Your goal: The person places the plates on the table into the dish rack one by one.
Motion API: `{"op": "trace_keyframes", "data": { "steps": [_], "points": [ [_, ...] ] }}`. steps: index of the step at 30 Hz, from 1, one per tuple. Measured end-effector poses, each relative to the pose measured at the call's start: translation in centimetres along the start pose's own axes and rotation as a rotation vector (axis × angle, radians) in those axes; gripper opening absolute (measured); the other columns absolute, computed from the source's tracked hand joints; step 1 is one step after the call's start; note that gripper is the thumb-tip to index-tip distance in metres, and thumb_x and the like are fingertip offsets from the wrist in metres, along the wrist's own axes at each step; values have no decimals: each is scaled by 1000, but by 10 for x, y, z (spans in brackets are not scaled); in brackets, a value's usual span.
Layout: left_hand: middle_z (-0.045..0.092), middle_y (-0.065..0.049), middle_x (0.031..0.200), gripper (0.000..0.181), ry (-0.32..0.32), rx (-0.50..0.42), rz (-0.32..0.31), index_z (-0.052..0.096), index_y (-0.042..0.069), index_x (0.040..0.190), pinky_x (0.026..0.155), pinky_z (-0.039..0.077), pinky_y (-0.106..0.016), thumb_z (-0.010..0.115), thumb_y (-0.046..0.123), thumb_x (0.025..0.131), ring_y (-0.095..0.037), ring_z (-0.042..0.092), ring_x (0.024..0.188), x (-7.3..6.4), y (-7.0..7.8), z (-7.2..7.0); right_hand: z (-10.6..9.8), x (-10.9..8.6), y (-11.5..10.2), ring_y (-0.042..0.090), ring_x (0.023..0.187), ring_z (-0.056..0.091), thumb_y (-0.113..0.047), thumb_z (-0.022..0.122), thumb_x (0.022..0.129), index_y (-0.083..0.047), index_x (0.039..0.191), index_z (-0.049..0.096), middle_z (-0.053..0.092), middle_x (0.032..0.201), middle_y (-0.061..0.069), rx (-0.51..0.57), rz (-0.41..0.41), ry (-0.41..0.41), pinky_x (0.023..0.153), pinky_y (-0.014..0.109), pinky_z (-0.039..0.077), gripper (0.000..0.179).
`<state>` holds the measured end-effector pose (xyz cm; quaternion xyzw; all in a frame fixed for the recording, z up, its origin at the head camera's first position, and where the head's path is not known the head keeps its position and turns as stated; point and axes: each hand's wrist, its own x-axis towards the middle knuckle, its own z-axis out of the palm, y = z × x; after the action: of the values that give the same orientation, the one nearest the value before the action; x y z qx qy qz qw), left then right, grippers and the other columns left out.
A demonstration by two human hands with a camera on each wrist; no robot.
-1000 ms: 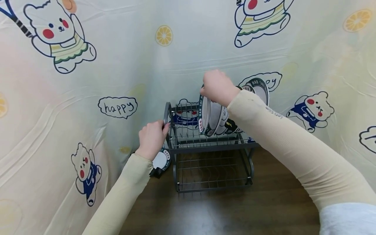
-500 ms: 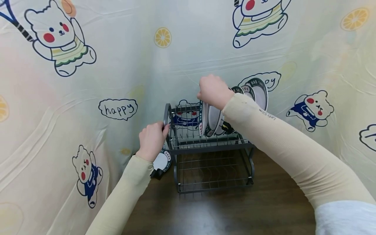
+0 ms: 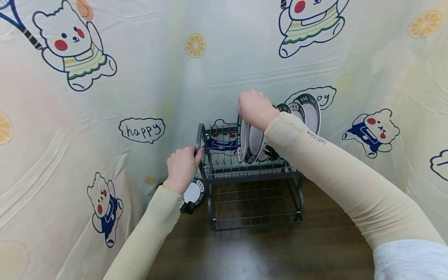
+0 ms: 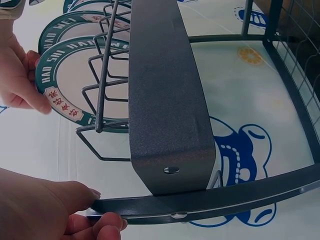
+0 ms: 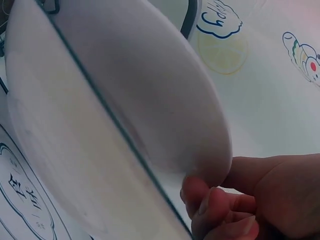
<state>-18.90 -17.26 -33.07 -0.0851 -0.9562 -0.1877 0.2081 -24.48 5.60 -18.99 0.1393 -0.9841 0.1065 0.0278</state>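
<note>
My left hand (image 3: 182,167) grips the dark side frame of the dish rack (image 3: 252,177); the left wrist view shows its thumb and fingers around the metal bar (image 4: 170,206). At the rack's upper tier, my right hand (image 3: 257,109) pinches the rim of the leftmost plate (image 4: 85,80), white with a green lettered border. This plate stands on edge between the wire dividers. In the right wrist view, the right hand's fingertips (image 5: 215,205) close on a plate's white edge. Behind the right forearm, more plates (image 3: 309,109) stand upright, partly hidden.
The lower wire shelf (image 3: 255,206) shows bare wires. Left of the rack, partly behind the left wrist, lies another green-rimmed dish (image 3: 192,192) with a black object (image 3: 188,207) beside it. A patterned cloth (image 3: 224,58) hangs close behind; dark wooden flooring (image 3: 266,252) lies in front.
My right hand has moved slightly left and down with the plate, which now stands more upright in the rack. The left hand stays on the frame.
</note>
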Motion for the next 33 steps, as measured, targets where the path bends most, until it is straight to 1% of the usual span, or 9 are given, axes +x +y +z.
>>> {"op": "trace_keyframes", "data": {
  "steps": [7, 14, 17, 19, 24, 27, 30, 33],
  "points": [
    [50, -3, 56, 42, 3, 2, 3, 53, 10, 69, 42, 30, -31, 60, 27, 106, -21, 46, 45, 0, -1, 0, -2, -1, -1, 18, 66, 58, -17, 55, 107, -1, 106, 69, 66, 85, 9, -14, 6, -13, 62, 30, 53, 21],
    [50, -3, 56, 41, 0, 2, 8, 54, 10, 70, 42, 31, -30, 60, 26, 107, -21, 46, 45, 0, 0, 0, 0, -4, -1, 21, 74, 63, -14, 51, 109, 3, 120, 64, 67, 96, 12, -4, -21, -18, 69, 33, 57, 23],
    [50, -3, 56, 41, 2, 0, 8, 54, 10, 70, 42, 31, -30, 60, 26, 107, -21, 46, 45, -1, 0, 1, 1, -4, 0, 22, 76, 65, -14, 51, 109, 3, 121, 63, 67, 97, 12, -5, -25, -13, 70, 34, 58, 23],
    [50, -3, 56, 41, 4, 0, 7, 54, 10, 70, 42, 31, -30, 60, 26, 106, -21, 46, 45, -1, 0, 1, 1, -4, 0, 22, 75, 65, -15, 51, 109, 2, 119, 64, 67, 95, 12, 3, -17, -15, 69, 34, 58, 23],
    [50, -3, 56, 41, 5, 4, 5, 53, 10, 70, 42, 31, -30, 60, 26, 107, -20, 46, 44, -1, 1, 1, 0, -5, 2, 20, 69, 65, -20, 53, 109, 0, 104, 68, 69, 88, 11, 28, -16, -4, 68, 33, 58, 26],
    [50, -3, 56, 41, 6, 3, 6, 53, 10, 70, 42, 31, -30, 60, 26, 107, -20, 46, 44, -1, 1, 1, -3, -7, 5, 18, 64, 63, -22, 55, 109, -1, 94, 67, 67, 82, 10, 22, -38, 28, 68, 33, 57, 29],
    [50, -3, 56, 41, 4, 0, 6, 53, 10, 69, 42, 31, -30, 60, 26, 107, -20, 45, 44, -1, 1, 2, -7, -10, 7, 16, 58, 57, -24, 55, 109, -4, 82, 61, 60, 72, 6, 16, -52, 62, 65, 32, 55, 34],
    [50, -3, 56, 41, -1, -5, 0, 53, 10, 70, 42, 31, -30, 60, 26, 107, -20, 45, 44, -1, 1, 2, -12, -13, 9, 14, 51, 49, -25, 54, 109, -8, 71, 52, 50, 61, 1, 18, -62, 90, 61, 31, 51, 42]
  ]
}}
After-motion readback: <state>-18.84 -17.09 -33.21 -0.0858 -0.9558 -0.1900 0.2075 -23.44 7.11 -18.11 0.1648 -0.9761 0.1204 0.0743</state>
